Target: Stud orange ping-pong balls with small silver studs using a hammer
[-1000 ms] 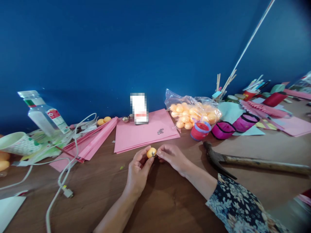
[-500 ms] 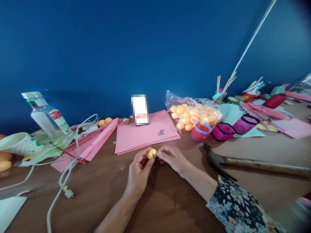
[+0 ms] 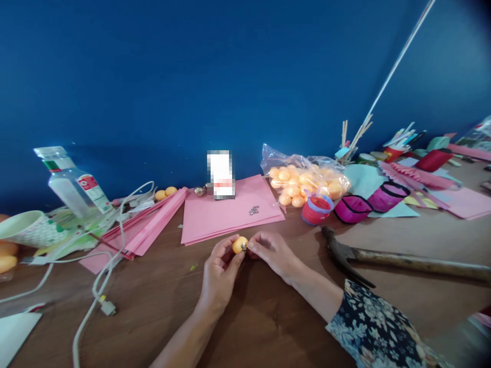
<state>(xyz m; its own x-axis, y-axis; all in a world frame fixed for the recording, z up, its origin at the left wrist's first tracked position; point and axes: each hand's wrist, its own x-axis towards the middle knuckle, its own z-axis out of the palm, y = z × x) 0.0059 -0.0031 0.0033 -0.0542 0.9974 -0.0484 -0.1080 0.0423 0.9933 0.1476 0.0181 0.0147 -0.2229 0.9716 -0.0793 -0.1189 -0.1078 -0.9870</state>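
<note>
Orange ball (image 3: 238, 244) since a second ago: barely shifting, staying almost in place above the table (image 3: 253, 327).
Green-and-white cup (image 3: 19, 225): tilting at the far left.
Clear bottle (image 3: 71, 184): rising behind, carrying a red-and-white label.
White cable (image 3: 79, 329): looping across the tabletop toward the near edge.
Pink strips (image 3: 153, 225): lying in a pile, with two loose balls (image 3: 165, 193) resting by the far end.
Left hand (image 3: 218, 273): pinching the ball between thumb and fingertips.
Pink sheets (image 3: 215, 220): lying stacked beyond the hands, bearing a pixelated panel (image 3: 222, 174).
Small silver piece (image 3: 243, 246): sitting against the ball's right side.
Loose silver bits (image 3: 253, 210): clustering on the sheets.
Right hand (image 3: 273, 255): pressing thumb and forefinger together right at the silver piece; cannot tell whether gripping it.
Clear bag (image 3: 284, 157): holding many more balls.
Red tub (image 3: 316, 211): standing in front of the bag.
Magenta holders (image 3: 353, 208): sitting just beside the tub, showing black edging.
Hammer (image 3: 410, 260): lying with its handle pointing right.
Floral sleeve (image 3: 383, 322): covering the right forearm.
</note>
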